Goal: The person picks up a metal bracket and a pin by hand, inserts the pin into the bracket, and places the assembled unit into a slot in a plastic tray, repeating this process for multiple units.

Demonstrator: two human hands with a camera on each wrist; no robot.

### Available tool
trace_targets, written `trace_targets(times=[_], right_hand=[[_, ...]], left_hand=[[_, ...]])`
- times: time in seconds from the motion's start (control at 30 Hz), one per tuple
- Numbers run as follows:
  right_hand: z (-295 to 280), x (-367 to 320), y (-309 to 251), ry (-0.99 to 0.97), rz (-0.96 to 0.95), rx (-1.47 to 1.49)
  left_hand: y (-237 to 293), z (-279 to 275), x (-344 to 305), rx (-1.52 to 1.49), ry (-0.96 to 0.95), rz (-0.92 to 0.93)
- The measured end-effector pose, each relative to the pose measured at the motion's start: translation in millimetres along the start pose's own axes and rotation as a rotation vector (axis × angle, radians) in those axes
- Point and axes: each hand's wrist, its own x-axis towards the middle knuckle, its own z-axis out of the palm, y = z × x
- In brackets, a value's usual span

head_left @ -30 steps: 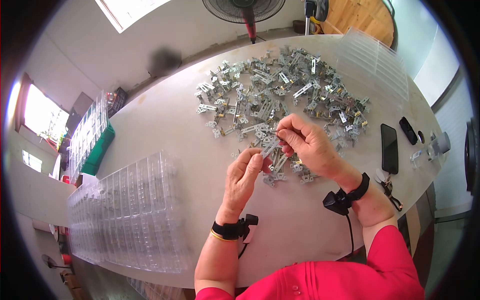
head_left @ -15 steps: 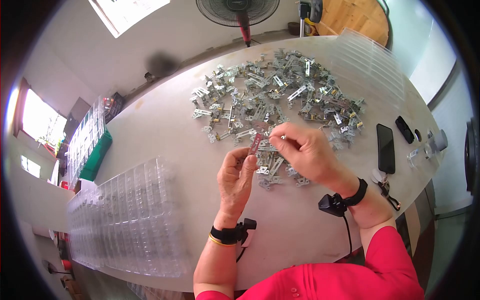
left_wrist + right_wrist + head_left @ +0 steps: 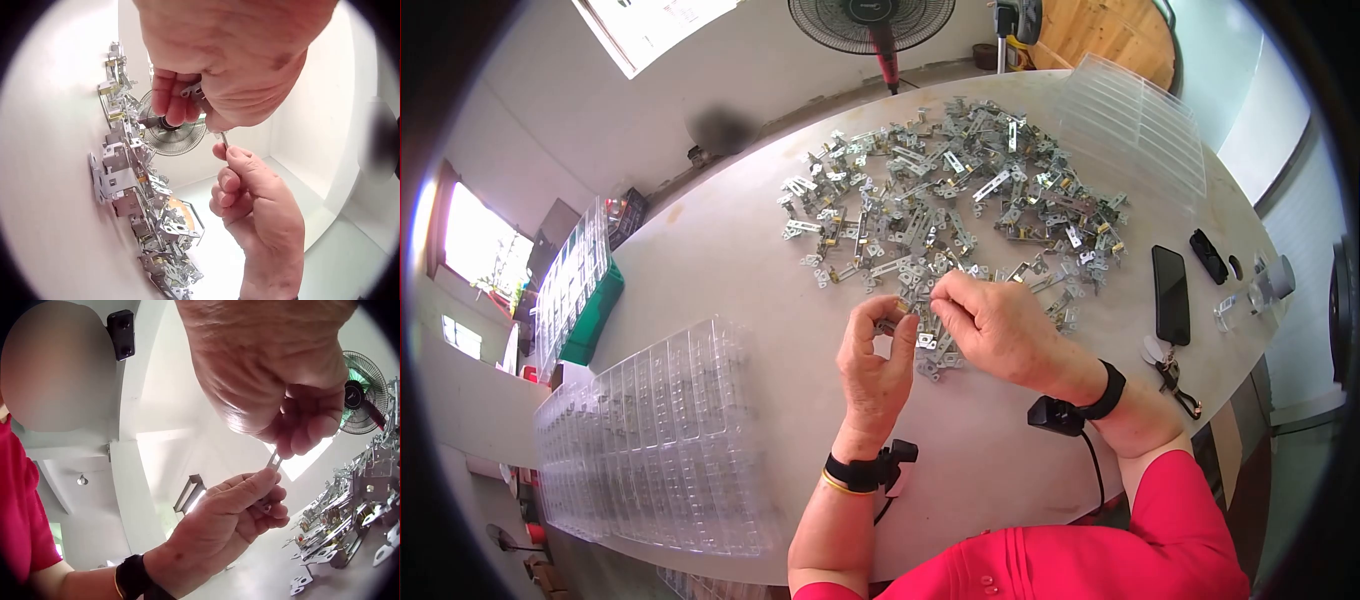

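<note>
In the head view the left hand (image 3: pixel 874 360) pinches a small metal bracket between thumb and curled fingers, at the near edge of a pile of metal brackets (image 3: pixel 960 180). Close beside it, the right hand (image 3: pixel 1005 325) has thumb and forefinger together at the bracket. The right wrist view shows the flat metal bracket (image 3: pixel 274 461) rising from the left hand's grip (image 3: pixel 219 509) to the right hand's fingertips. A thin metal piece (image 3: pixel 225 140) stands between the right thumb and forefinger in the left wrist view; whether it is part of the bracket I cannot tell.
Stacked clear plastic trays (image 3: pixel 660 440) lie at the table's left, with a green bin (image 3: pixel 592 315) beyond. Another clear tray (image 3: pixel 1135 120) is at the back right. A phone (image 3: pixel 1171 295), keys (image 3: pixel 1170 375), a black case (image 3: pixel 1208 257) and a clear container (image 3: pixel 1250 300) lie at the right.
The bracket has turned from pointing up and away to lying lower within the left hand's fingers. The right hand has moved slightly down and left, close to the left fingertips.
</note>
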Motion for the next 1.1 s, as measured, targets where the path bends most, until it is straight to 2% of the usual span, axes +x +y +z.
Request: trace_targets(times=[0.07, 0.17, 0.33, 0.4, 0.5, 0.6, 0.67, 0.7, 0.77, 0.87, 0.93, 1.1], right_hand=[[1, -1, -1, -0.083, 0.003, -0.018], [-1, 2, 2, 0.010, 0.055, 0.026], [2, 1, 4, -0.056, 0.011, 0.023], [0, 1, 5, -0.069, -0.011, 0.032], [-8, 4, 1, -0.065, 0.053, 0.038], [-11, 2, -1, -0.179, 0.089, 0.108], [-14, 5, 3, -0.097, 0.196, 0.082], [-14, 8, 4, -0.052, 0.235, 0.178], [-8, 11, 21, 0.104, 0.078, 0.192], [-7, 15, 20, 0.070, 0.068, 0.413], [-13, 16, 16, -0.022, 0.225, 0.594], [-16, 15, 17, -0.023, 0.234, 0.657]], left_hand=[[-2, 2, -2, 0.006, -0.006, -0.001], [-1, 2, -2, 0.012, -0.018, -0.017], [-2, 3, -4, 0.007, -0.045, -0.025], [-4, 1, -5, -0.044, -0.027, -0.120], [-3, 2, -6, -0.089, -0.020, -0.162], [-10, 1, -7, -0.118, -0.032, -0.215], [-7, 0, -6, -0.175, -0.042, -0.266], [-5, -2, -4, -0.239, -0.054, -0.313], [-4, -1, -2, -0.526, -0.132, -0.353], [-1, -1, -1, -0.688, -0.277, -0.433], [4, 1, 0, -0.728, -0.324, -0.467], [6, 5, 1, -0.694, -0.360, -0.456]])
